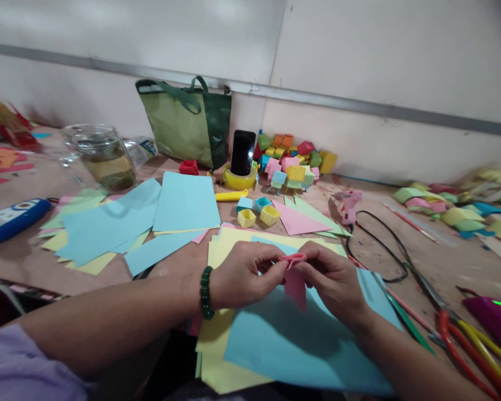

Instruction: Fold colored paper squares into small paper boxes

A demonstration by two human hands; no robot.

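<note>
Between my hands is a piece of folded pink paper (295,287), its top edge folded into a small loop and a flap hanging below. My left hand (250,273), with a green bead bracelet (206,292) at the wrist, pinches its left side. The right side is pinched by the thumb and fingers of my right hand (332,278). Both hands are above a blue sheet (292,351) lying on yellow sheets (217,362). Just beyond them stand small folded paper boxes, two blue (262,204) and two yellow (246,218).
Blue sheets (187,203) and a yellow cutter (231,195) lie beyond. A phone (242,153), green bag (183,125), glass jar (108,161) and pile of paper cubes (294,170) stand behind. Rightward are a pink glue gun (349,206), its cable and scissors (446,323).
</note>
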